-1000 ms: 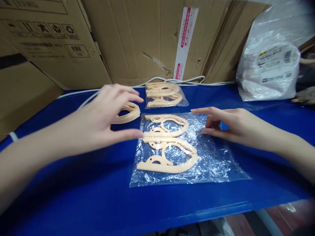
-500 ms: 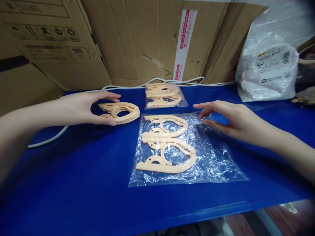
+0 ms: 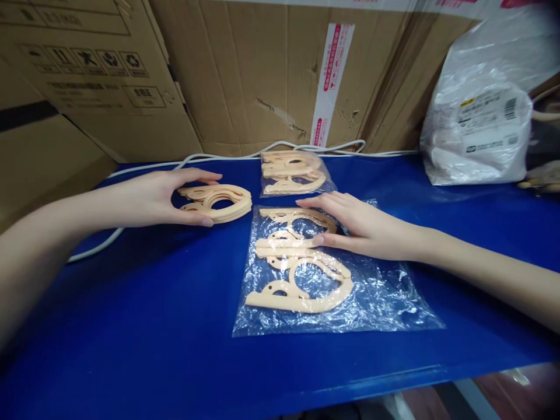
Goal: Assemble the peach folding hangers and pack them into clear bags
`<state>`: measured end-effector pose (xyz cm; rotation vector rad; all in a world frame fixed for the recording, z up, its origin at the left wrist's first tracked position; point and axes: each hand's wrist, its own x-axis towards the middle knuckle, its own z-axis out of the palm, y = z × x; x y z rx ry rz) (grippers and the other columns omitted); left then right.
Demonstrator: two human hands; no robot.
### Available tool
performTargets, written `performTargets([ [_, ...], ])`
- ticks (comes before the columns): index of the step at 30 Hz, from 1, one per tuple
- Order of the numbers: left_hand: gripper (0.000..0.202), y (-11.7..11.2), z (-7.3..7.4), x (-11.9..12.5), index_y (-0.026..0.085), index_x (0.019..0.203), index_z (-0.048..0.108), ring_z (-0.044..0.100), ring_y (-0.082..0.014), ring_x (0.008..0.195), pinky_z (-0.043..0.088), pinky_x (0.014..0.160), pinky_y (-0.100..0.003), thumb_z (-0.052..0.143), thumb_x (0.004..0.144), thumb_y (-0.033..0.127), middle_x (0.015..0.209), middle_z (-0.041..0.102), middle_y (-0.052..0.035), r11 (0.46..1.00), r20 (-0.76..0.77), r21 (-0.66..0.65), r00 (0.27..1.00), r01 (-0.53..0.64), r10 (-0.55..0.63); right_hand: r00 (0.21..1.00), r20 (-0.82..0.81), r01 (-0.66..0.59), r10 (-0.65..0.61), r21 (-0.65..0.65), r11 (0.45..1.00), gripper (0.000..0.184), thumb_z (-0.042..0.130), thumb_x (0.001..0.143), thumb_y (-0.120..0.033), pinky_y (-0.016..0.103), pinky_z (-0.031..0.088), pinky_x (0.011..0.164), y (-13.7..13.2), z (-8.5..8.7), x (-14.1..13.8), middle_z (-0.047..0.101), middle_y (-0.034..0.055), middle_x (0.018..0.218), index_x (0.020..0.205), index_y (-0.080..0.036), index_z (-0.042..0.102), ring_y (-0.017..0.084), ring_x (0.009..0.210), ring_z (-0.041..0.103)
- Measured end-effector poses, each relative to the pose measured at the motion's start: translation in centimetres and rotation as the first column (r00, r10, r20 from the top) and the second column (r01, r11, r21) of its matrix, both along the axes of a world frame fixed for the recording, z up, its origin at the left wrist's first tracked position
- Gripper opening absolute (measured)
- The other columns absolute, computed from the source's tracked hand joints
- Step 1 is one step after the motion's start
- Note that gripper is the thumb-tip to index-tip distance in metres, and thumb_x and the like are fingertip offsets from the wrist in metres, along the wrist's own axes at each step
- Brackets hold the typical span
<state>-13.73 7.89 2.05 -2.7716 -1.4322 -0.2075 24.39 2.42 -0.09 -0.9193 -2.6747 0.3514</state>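
My left hand [image 3: 168,197] is around the rear end of a stack of beige folding hangers [image 3: 238,205], its thumb along the near side and its fingers at the far side. My right hand [image 3: 354,224] lies over the upper right of a clear plastic bag [image 3: 385,303], fingers and thumb apart and extended across the hangers inside. Two pairs of folded beige hangers [image 3: 284,300] show through the film, the upper ones partly covered by my hand. Behind this bag lies a smaller clear packet of similar hangers [image 3: 291,186].
Cardboard boxes [image 3: 245,76] stand along the back of the blue table [image 3: 153,332]. A white cable [image 3: 196,157] runs along their base. At the back right is a white plastic-wrapped parcel [image 3: 476,140] with a label. Below the front edge, other items show dimly.
My right hand has moved left, from beside the bag onto the hangers in it. My left hand stays around the stack. The view has shifted slightly.
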Motion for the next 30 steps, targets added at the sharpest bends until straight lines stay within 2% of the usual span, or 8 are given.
performTargets([
  [4,0.083,0.6,-0.5,-0.4,0.015,0.148,0.05,0.075,-0.0181,0.1,0.061,0.078,-0.028,0.059,0.09,0.073,0.13,0.073,-0.0068,0.977,-0.026,0.146,0.988,0.154,-0.152,1.0,0.009,0.007,-0.007,0.012,1.0,0.072,0.047,0.1,-0.065,0.05,0.047,0.099,0.1,0.0,-0.1,0.066,0.016,0.135,0.149,-0.012,0.049,0.032,0.117,0.061],
  [7,0.079,0.2,-0.3,0.0,0.016,0.149,0.049,0.075,-0.0192,0.101,0.062,0.081,-0.032,0.061,0.092,0.068,0.132,0.071,-0.0067,0.974,-0.037,0.17,0.988,0.151,-0.147,1.0,0.017,0.003,-0.003,0.023,1.0,0.073,0.047,0.1,-0.066,0.051,0.046,0.098,0.1,0.0,-0.2,0.067,0.0154,0.133,0.15,-0.012,0.048,0.032,0.114,0.061],
  [12,0.074,-1.3,0.2,1.5,0.018,0.151,0.046,0.071,-0.0214,0.11,0.061,0.09,-0.037,0.064,0.094,0.061,0.139,0.065,-0.008,0.988,0.046,0.107,0.993,0.108,-0.113,1.0,0.019,0.002,-0.003,0.024,1.0,0.075,0.047,0.1,-0.067,0.051,0.046,0.1,0.2,-0.1,-0.1,0.065,0.0155,0.136,0.15,-0.012,0.047,0.031,0.116,0.06],
  [16,0.07,-2.9,0.9,3.6,0.015,0.152,0.042,0.064,-0.0214,0.12,0.055,0.103,-0.036,0.064,0.096,0.051,0.142,0.06,-0.0105,0.982,0.188,0.12,0.968,0.147,-0.167,1.0,-0.008,0.009,-0.008,0.051,0.999,0.068,0.048,0.102,-0.062,0.053,0.047,0.101,-0.1,0.0,0.1,0.064,0.0154,0.14,0.149,-0.013,0.048,0.032,0.12,0.061],
  [20,0.071,-5.6,1.4,6.7,0.017,0.151,0.044,0.062,-0.0237,0.12,0.053,0.106,-0.038,0.067,0.092,0.048,0.14,0.06,-0.0102,0.967,0.301,0.161,0.923,0.199,-0.24,0.984,-0.178,0.005,0.018,0.126,0.992,0.075,0.058,0.098,-0.06,0.053,0.046,0.108,-1.1,0.7,-0.1,0.055,0.0182,0.151,0.153,-0.013,0.04,0.033,0.135,0.056],
  [24,0.075,-8.3,0.9,9.7,0.019,0.15,0.044,0.064,-0.0281,0.122,0.055,0.105,-0.041,0.074,0.085,0.043,0.138,0.063,-0.0104,0.933,0.355,0.2,0.866,0.299,-0.353,0.955,-0.284,-0.034,0.088,0.188,0.982,0.094,0.072,0.087,-0.062,0.05,0.044,0.117,-2.9,1.9,-0.8,0.046,0.0154,0.16,0.159,-0.02,0.028,0.031,0.145,0.048],
  [26,0.075,-9.4,0.5,10.9,0.017,0.149,0.042,0.062,-0.03,0.127,0.052,0.109,-0.044,0.074,0.086,0.04,0.141,0.062,-0.0129,0.923,0.36,0.219,0.853,0.316,-0.377,0.954,-0.276,-0.053,0.113,0.213,0.976,0.095,0.074,0.086,-0.06,0.048,0.045,0.117,-3.8,2.4,-1.2,0.048,0.0132,0.159,0.16,-0.023,0.028,0.03,0.144,0.049],
  [30,0.066,-10.5,0.2,12.4,0.012,0.144,0.042,0.06,-0.0276,0.13,0.052,0.11,-0.041,0.07,0.089,0.037,0.139,0.062,-0.0156,0.905,0.381,0.293,0.83,0.309,-0.407,0.954,-0.277,-0.054,0.115,0.218,0.974,0.09,0.075,0.089,-0.053,0.043,0.048,0.116,-5.1,2.9,-1.1,0.051,0.0115,0.157,0.16,-0.022,0.028,0.027,0.142,0.052],
])
